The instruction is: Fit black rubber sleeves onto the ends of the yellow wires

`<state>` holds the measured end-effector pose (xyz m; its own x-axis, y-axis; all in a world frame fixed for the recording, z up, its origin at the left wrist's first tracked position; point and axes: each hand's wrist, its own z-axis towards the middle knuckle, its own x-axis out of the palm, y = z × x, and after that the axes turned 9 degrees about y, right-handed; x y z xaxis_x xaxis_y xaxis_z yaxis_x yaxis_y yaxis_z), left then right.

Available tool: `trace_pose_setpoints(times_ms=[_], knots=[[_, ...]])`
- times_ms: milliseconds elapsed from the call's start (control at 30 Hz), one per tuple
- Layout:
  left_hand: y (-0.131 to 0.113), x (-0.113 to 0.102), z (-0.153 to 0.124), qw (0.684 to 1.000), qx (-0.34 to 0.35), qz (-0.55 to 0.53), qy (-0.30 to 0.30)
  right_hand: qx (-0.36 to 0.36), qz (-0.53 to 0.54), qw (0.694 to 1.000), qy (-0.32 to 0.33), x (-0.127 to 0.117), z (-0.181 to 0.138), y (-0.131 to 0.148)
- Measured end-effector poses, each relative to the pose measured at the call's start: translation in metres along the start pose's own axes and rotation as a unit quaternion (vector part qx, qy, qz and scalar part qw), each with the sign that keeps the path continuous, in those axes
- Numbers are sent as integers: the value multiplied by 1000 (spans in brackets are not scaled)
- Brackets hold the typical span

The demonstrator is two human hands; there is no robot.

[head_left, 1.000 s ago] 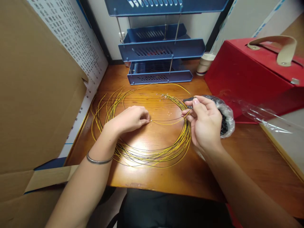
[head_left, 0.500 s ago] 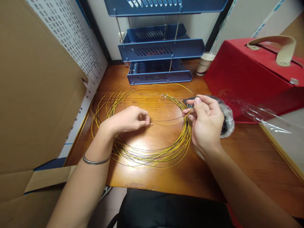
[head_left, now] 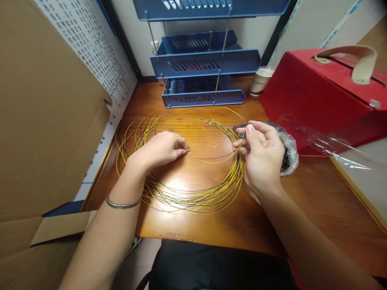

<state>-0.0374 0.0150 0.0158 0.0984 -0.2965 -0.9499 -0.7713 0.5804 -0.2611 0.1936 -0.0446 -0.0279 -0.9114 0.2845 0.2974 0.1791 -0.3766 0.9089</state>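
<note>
My left hand [head_left: 165,148] is pinched at the fingertips over the middle of the wire coil; a tiny piece shows at the tips, too small to name. Pinched in my right hand [head_left: 262,147] are thin yellow and black wires [head_left: 213,162], whose free ends point left toward my left fingers, apart from them. A loose coil of yellow and black wires [head_left: 193,201] lies on the wooden table around and below both hands. Small clear pieces [head_left: 208,121] sit on the wire ends at the coil's upper right. A few tiny bits [head_left: 215,144] lie on the wood inside the ring.
Behind the coil stands a blue tiered tray rack [head_left: 205,64] with a paper cup [head_left: 261,81] beside it. A red box [head_left: 320,96] with a beige handle is at right. A clear plastic bag [head_left: 290,155] with black contents lies behind my right hand. Cardboard [head_left: 51,112] borders the left.
My left hand has risen slightly, away from the wire ends. The black wire end has separated a little from its former place near those fingers. My right hand has barely moved.
</note>
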Motion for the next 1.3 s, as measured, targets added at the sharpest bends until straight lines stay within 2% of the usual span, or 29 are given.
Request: trace_pose_setpoints(times_ms=[133,267,367,500,633,833,1033,1167,1300], knots=[[-10,3,2,997,16,-22,-77,36,17,998,47,2,-1,-1],[-28,14,6,971,98,-105,-193,108,50,982,147,5,-5,1],[-36,22,9,961,157,-108,-201,157,75,960,218,7,-9,3],[-34,26,12,955,191,-56,-220,185,94,939,275,8,-11,2],[-29,21,11,943,229,-50,-237,209,117,929,282,9,-11,4],[-30,16,8,942,240,-57,-227,242,130,919,283,10,-11,10],[-34,6,11,951,175,-98,-236,275,133,915,265,7,-9,19],[-42,-12,25,964,120,-145,-189,293,160,912,238,4,-5,21],[-55,-15,38,954,146,-188,-184,310,186,907,215,3,-2,22]])
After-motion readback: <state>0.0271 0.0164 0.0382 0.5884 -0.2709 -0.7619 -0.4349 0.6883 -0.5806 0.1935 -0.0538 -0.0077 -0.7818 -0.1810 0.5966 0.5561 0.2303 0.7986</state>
